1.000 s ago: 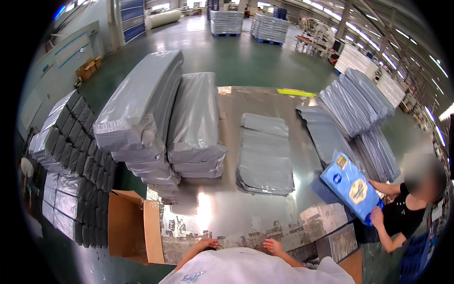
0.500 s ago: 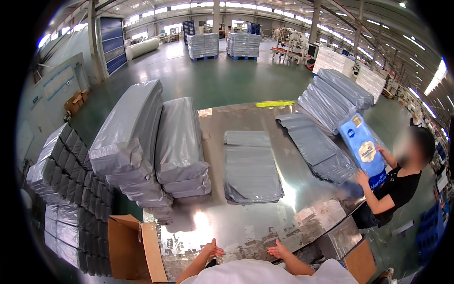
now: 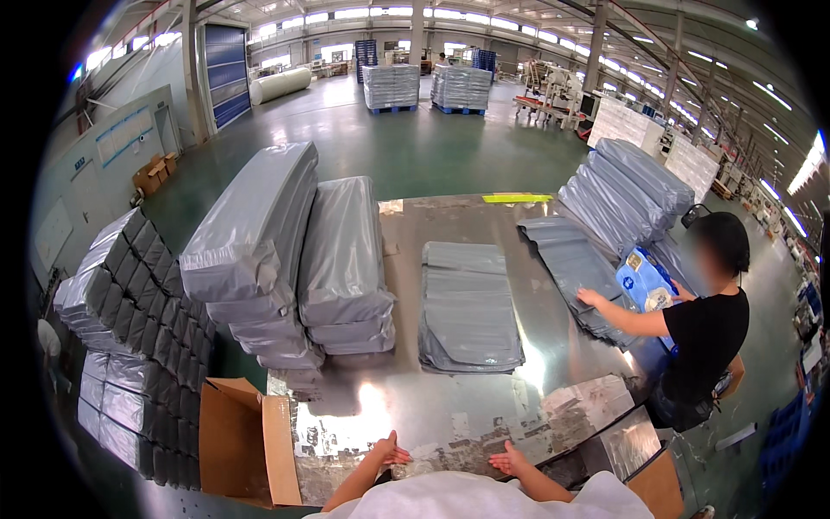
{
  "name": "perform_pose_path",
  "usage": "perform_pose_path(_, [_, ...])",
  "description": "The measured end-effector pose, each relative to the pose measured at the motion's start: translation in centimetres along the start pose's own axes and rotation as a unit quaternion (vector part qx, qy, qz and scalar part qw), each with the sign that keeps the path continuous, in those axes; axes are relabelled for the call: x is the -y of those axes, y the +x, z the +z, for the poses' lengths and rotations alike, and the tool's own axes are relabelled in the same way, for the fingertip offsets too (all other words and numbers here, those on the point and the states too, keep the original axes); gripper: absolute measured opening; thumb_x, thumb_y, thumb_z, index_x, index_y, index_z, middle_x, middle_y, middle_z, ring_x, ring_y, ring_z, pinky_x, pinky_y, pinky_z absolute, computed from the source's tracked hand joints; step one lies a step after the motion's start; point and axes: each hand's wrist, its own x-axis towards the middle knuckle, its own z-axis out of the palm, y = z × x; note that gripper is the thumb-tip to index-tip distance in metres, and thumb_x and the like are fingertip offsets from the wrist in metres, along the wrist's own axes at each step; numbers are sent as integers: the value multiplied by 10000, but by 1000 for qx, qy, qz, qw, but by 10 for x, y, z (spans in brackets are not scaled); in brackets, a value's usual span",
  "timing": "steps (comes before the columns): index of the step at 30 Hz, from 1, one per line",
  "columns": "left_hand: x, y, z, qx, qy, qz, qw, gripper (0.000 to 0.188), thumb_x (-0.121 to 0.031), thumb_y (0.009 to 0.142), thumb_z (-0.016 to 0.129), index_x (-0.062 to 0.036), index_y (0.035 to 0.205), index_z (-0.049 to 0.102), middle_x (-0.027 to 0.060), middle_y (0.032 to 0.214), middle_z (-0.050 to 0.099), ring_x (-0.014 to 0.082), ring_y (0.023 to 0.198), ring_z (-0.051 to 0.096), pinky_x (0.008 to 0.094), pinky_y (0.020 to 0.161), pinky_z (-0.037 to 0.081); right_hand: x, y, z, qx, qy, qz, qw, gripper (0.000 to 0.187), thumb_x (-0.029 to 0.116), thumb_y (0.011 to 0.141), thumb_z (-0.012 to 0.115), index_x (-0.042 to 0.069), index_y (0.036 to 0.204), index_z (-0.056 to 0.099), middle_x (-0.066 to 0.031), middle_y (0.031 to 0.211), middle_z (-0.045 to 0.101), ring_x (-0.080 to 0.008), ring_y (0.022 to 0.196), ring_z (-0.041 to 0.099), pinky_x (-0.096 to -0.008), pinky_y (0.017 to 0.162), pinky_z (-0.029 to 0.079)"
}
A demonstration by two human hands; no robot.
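Note:
Both of my hands hover at the near edge of a metal table point(image 3: 450, 398). My left hand point(image 3: 391, 451) has its fingers stretched out and holds nothing. My right hand point(image 3: 510, 458) mirrors it, fingers apart and holding nothing. Beyond them, in the middle of the table, lies a flat stack of grey plastic bags point(image 3: 469, 307). To its left, long wrapped grey packs point(image 3: 341, 251) are piled in two rows. On the right a co-worker point(image 3: 707, 320) reaches one hand onto another stack of grey bags point(image 3: 571, 268) and has the other at a blue printed package point(image 3: 640, 281).
An opened cardboard box point(image 3: 233, 441) stands at the table's near left corner, beside tall stacks of grey packs point(image 3: 138, 346). More grey packs point(image 3: 627, 195) are piled at the far right. Wrapped pallets point(image 3: 391, 88) stand on the green floor beyond.
The co-worker has lowered the blue package toward the table and stretched one hand onto the grey bags. The view has shifted slightly; my hands keep nearly the same pose.

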Motion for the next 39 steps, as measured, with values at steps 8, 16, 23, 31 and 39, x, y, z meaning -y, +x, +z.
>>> perform_pose_path(8, [-2,-10,3,-2,19,15,1000,848,-633,810,124,80,867,578,177,797,629,236,639,635,211,336,302,-3,8,-7,19,11,-5,1000,730,621,806,274,-27,959,573,-130,877,627,-163,616,593,-218,445,437])
perform_pose_path(16, [4,3,-3,13,-2,6,1000,825,-615,822,122,69,881,580,166,807,632,228,619,633,205,336,297,-5,10,-7,14,-3,-11,1000,731,623,807,263,-20,954,578,-126,875,629,-161,614,594,-224,451,435])
perform_pose_path(23, [-1,-2,0,0,10,-5,1000,830,-617,820,118,70,883,579,167,818,631,225,622,633,208,337,306,-3,8,-5,12,2,-7,1000,727,620,809,262,-18,950,580,-123,874,630,-162,613,594,-226,449,436])
perform_pose_path(31, [-1,-2,0,5,9,-2,1000,832,-620,818,118,74,899,570,176,819,628,240,647,635,200,344,325,-4,10,-5,4,4,-7,1000,723,611,816,254,-22,940,581,-122,848,633,-160,594,596,-221,433,432])
perform_pose_path(39, [-1,-5,-1,10,10,-2,1000,815,-609,825,125,66,890,577,168,802,631,230,646,636,209,343,312,-4,13,-7,5,-8,-6,1000,756,631,805,235,-26,939,584,-124,867,632,-159,605,595,-218,420,418])
